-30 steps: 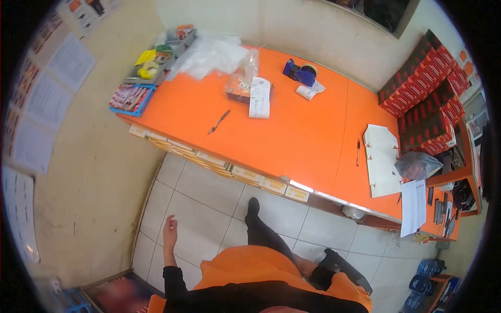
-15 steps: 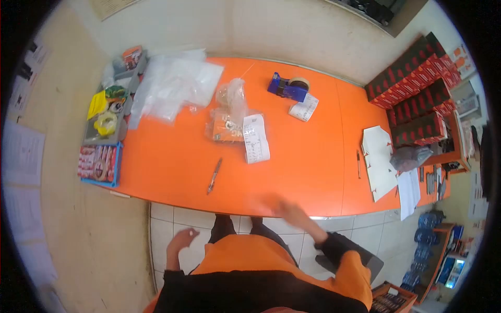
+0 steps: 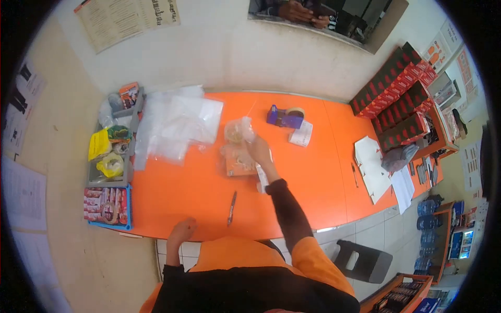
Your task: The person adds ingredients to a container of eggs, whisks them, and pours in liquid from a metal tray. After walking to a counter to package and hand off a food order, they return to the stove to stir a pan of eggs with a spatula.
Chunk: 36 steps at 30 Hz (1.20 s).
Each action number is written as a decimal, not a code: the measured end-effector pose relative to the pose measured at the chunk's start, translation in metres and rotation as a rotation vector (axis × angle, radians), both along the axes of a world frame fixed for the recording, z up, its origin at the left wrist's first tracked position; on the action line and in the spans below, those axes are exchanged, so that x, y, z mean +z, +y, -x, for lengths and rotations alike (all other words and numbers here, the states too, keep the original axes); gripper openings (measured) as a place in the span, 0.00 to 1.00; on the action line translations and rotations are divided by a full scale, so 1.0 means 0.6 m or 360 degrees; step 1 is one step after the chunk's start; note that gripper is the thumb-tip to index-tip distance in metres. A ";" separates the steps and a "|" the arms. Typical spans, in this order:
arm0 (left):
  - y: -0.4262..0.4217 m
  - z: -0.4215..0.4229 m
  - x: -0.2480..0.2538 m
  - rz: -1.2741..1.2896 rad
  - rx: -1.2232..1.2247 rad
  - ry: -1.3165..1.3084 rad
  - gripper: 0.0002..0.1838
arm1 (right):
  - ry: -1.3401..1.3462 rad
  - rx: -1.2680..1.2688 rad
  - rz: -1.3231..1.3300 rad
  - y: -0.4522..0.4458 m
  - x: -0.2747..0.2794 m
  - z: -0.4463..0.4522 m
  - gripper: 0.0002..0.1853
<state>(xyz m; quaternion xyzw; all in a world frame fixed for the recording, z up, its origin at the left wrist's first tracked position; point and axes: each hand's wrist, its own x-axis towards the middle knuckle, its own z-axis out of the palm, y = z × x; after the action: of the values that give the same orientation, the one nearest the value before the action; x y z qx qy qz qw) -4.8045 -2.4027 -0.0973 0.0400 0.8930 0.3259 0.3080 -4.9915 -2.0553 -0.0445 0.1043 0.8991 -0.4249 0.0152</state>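
Note:
My right hand (image 3: 258,149) reaches over the table, its fingers closed on the crumpled top of a clear plastic bag (image 3: 238,130). Beneath that bag lies an orange packet in clear wrapping (image 3: 239,163), with a white paper slip (image 3: 262,180) at its right side, partly covered by my wrist. My left hand (image 3: 182,230) hovers by the near table edge, fingers loosely bent and nothing visible in them. A pen (image 3: 231,208) lies between my left hand and the packet.
Clear plastic sheets (image 3: 180,125) lie at the left beside a grey tray (image 3: 130,148) and a blue basket (image 3: 129,208). A blue tape dispenser (image 3: 284,117) stands behind, near a receipt (image 3: 301,134). Stacked red-black boxes (image 3: 389,86) and a white folder (image 3: 371,168) are at the right.
My right hand has gone from the near table edge forward to the plastic bag. My left hand is now nearer the table edge. The camera view has tilted up.

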 end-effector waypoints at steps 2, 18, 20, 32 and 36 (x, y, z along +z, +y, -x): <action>-0.009 -0.006 -0.012 0.0036 0.0022 -0.0078 0.19 | 0.0120 0.0227 0.0296 0.031 -0.002 0.010 0.23; 0.227 0.124 -0.041 -0.1677 0.0521 -0.0391 0.29 | 0.0313 0.0785 0.0551 0.111 0.241 -0.124 0.26; 0.277 0.141 -0.004 -0.2017 0.0579 -0.0778 0.32 | 0.0391 0.0803 0.0315 0.118 0.295 -0.151 0.26; 0.462 0.155 0.185 -0.3212 0.0778 -0.1935 0.34 | 0.0816 0.0917 0.0211 0.182 0.420 -0.200 0.17; 0.498 0.157 0.217 -0.3209 0.0469 -0.1560 0.34 | 0.0932 0.0700 0.0069 0.219 0.435 -0.184 0.15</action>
<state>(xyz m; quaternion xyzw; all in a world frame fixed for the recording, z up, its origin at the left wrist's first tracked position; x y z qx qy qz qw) -4.8990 -2.1041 0.0330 0.0324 0.0016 0.9111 0.4108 -4.8809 -1.9241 0.2163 -0.2179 0.8570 -0.4423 -0.1496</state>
